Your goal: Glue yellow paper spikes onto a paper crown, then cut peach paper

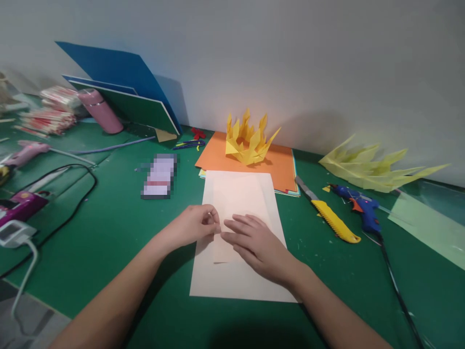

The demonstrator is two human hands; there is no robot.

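A cream sheet of paper (pixel 240 283) lies on the green table mat (pixel 109 232) in front of me. A smaller cream piece (pixel 240 196) lies on top of it. My left hand (pixel 194 224) is curled, its fingertips pinching the left edge of the smaller piece. My right hand (pixel 256 242) lies flat on the same piece, fingers stretched toward the left hand. The two hands nearly touch at the fingertips.
A yellow folded paper crown (pixel 249 140) sits on orange sheets (pixel 279 165). To the right lie a yellow utility knife (pixel 332 218), a blue glue gun (pixel 359 206) and pale yellow paper spikes (pixel 374 167). Left: pink bottle (pixel 101 111), blue and green boards (pixel 123 72), cables, pink glue gun (pixel 27 150).
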